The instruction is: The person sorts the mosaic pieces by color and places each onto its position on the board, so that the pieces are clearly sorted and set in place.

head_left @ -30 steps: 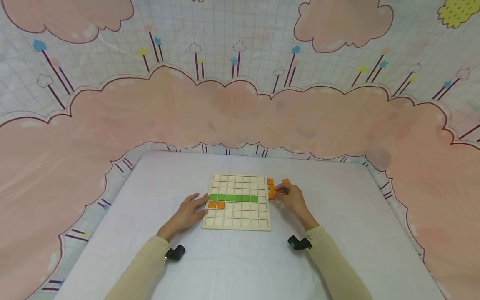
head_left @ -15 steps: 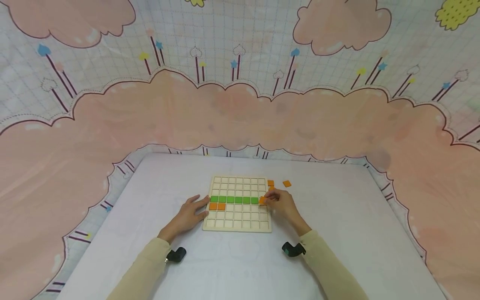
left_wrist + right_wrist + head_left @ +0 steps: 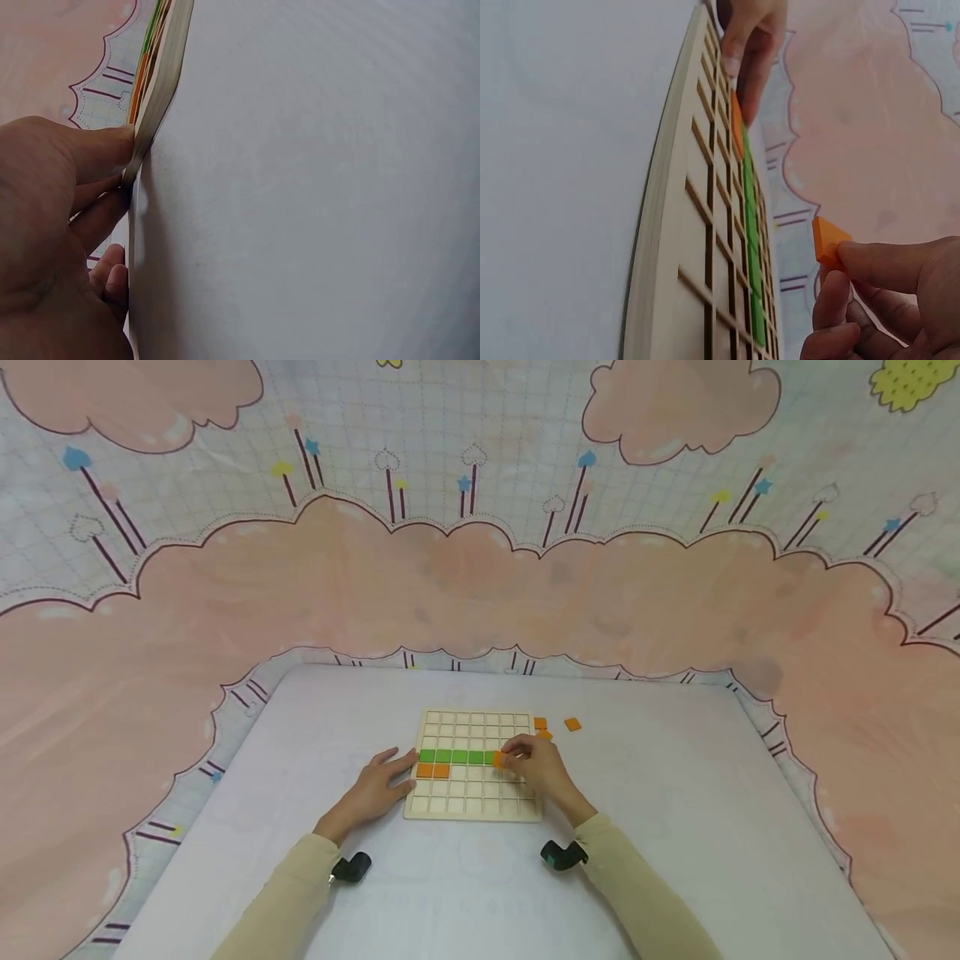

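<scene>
A pale wooden grid board point(image 3: 472, 808) lies on the white table. Across its middle runs a row of green square tiles point(image 3: 460, 757); two orange tiles point(image 3: 432, 771) sit in the row below, at the left end. My left hand point(image 3: 375, 787) touches the board's left edge with fingers and thumb spread, the thumb against the side in the left wrist view. Between thumb and fingertips, my right hand point(image 3: 542, 768) pinches an orange square tile point(image 3: 830, 241), held above the right part of the green row and covering its end in the head view.
Loose orange tiles lie right of the board: one by its upper right edge point(image 3: 540, 723), another partly hidden behind the right hand, and a third farther right point(image 3: 573, 724). A cloud-printed cloth point(image 3: 480, 593) rises behind the table. Each wrist carries a small black camera point(image 3: 351, 867).
My right hand has picked up an orange tile from the pile beside the board and carried it left over the grid. The left hand stays at the board's edge.
</scene>
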The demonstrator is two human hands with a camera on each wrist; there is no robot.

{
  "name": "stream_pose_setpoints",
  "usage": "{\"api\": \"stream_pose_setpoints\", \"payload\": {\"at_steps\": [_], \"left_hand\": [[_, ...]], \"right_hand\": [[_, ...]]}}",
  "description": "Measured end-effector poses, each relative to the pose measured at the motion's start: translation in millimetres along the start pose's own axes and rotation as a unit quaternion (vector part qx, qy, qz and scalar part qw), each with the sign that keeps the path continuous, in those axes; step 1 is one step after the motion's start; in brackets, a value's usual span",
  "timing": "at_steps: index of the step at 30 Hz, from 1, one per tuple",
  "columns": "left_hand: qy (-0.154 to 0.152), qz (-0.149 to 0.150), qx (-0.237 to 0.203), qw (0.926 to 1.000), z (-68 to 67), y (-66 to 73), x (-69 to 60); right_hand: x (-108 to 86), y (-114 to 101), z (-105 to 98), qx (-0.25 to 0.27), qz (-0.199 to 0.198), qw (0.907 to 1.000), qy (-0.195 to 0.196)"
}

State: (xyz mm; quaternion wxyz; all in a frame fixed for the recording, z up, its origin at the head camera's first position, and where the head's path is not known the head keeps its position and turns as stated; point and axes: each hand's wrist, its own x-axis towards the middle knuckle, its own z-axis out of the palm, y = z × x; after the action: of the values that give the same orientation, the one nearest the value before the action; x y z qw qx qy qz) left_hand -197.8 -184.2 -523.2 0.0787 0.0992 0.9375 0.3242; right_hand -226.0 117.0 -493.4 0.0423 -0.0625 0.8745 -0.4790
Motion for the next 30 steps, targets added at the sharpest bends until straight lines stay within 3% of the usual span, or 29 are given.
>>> {"api": "stream_pose_setpoints", "payload": {"at_steps": [11,20,30], "left_hand": [[-0.010,-0.005,-0.008,0.9999,2.3,0.0,0.1],[-0.005,-0.012,-0.007,0.9999,-1.3,2.0,0.9],[0.000,0.004,-0.001,1.0000,-1.4,2.7,-0.5]], "right_hand": [[0.5,-10.1,20.4,0.015,-0.008,0.9997,-0.019],[2.0,-16.7,35.7,0.022,-0.038,0.9987,-0.028],[5.5,-18.6,53.3,0.013,-0.033,0.9989,-0.030]]}}
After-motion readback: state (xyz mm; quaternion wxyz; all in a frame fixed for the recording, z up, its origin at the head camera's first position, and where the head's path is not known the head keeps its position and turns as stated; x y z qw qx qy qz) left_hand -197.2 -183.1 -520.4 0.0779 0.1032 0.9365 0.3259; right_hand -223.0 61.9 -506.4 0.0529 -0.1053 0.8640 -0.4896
